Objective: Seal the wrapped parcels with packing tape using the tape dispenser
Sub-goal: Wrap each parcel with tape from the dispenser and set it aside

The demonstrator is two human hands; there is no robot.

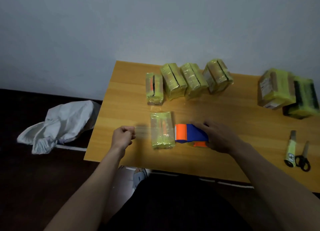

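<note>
On the near half of the wooden table (233, 135), a yellow-wrapped parcel (161, 130) lies flat with its long side running away from the person, and both hands are working on either side of it. The left hand (123, 137) is curled into a loose fist just left of the parcel, thumb and fingertips pinching the free end of a clear tape strip (142, 128) that stretches across to the parcel top. Wrist is bent up a bit, forearm coming in from the lower left.

The right hand (219, 137) is wrapped over the top of the blue and orange tape dispenser (191, 135), fingers curved round its body, palm down. The dispenser's orange front end sits right up against the parcel's right edge. That forearm comes in from the lower right, pretty much level with the table.

Further back there's a row of four more wrapped parcels (187, 81) leaning on each other, and two bigger wrapped parcels (287, 90) off at the right edge. Scissors (303, 158) and a box cutter (290, 148) lie side by side near the right front of the table. A crumpled white bag (60, 125) sits on the dark floor to the left.
</note>
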